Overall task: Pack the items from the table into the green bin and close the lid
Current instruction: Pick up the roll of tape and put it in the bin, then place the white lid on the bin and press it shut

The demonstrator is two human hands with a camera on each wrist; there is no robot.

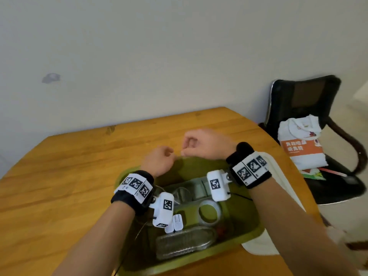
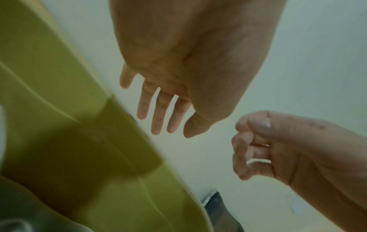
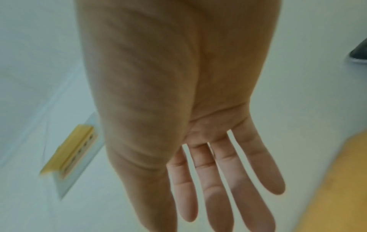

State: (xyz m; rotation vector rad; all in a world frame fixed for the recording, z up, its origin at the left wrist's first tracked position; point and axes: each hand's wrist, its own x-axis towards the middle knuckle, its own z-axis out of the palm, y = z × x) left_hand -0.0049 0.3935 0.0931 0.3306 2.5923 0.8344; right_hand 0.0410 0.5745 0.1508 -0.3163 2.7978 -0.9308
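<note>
The green bin (image 1: 256,232) stands open on the wooden table (image 1: 59,186). Inside lie a clear tape roll (image 1: 209,213), two white chargers (image 1: 175,224), a clear plastic tray (image 1: 185,244) and other clear items. Its white lid (image 1: 282,188) lies on the table to the bin's right, under my right forearm. Both hands hover over the bin's far rim, close together. My left hand (image 1: 169,154) (image 2: 158,116) has relaxed, extended fingers and holds nothing. My right hand (image 1: 187,146) (image 3: 228,196) also shows nothing in it; its fingers look loosely curled from the head view and straight from the right wrist view.
A black chair (image 1: 304,100) stands past the table's right corner with a white and orange bag (image 1: 302,144) on its seat. A plain wall runs behind the table. Bare wood stretches to the left of the bin and beyond it.
</note>
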